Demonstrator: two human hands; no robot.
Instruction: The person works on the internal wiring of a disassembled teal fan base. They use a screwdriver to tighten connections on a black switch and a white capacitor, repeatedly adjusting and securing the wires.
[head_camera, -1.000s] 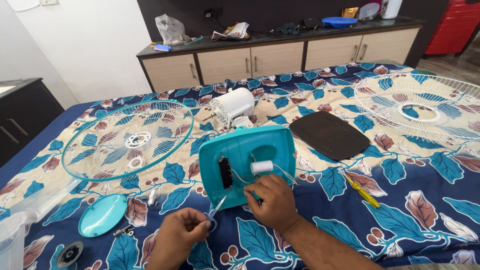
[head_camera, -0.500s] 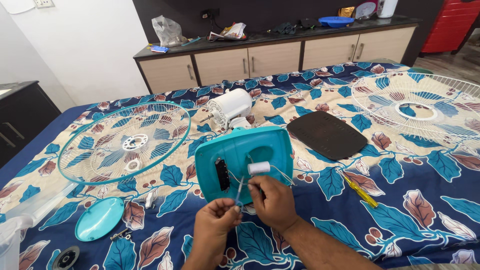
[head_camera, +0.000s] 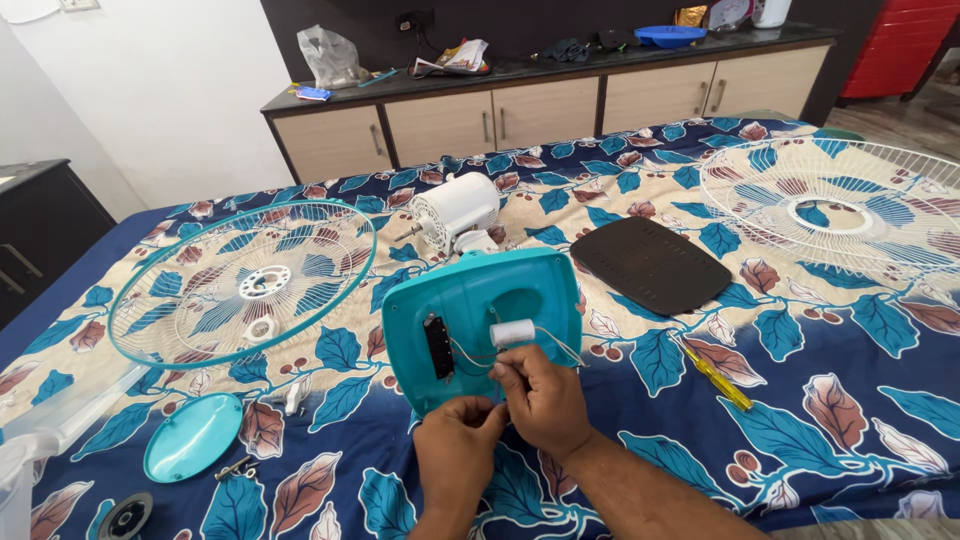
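While the teal fan base (head_camera: 480, 300) is lying upturned at centre of the bed (head_camera: 850, 380), I'm pinching its thin wires (head_camera: 470, 358) with both hands: left hand (head_camera: 458, 450) at 6 o'clock of the base, right hand (head_camera: 545, 400) just beside, fingertips closed. White capacitor (head_camera: 512, 332) sitting inside. Teal grille (head_camera: 240, 280) at 9 o'clock, black plate (head_camera: 650, 265) at 2, yellow screwdriver (head_camera: 718, 378) at 3.

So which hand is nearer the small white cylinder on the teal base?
Right. The right hand sits just below the white cylinder, fingertips almost at it; the left hand is lower and farther left.
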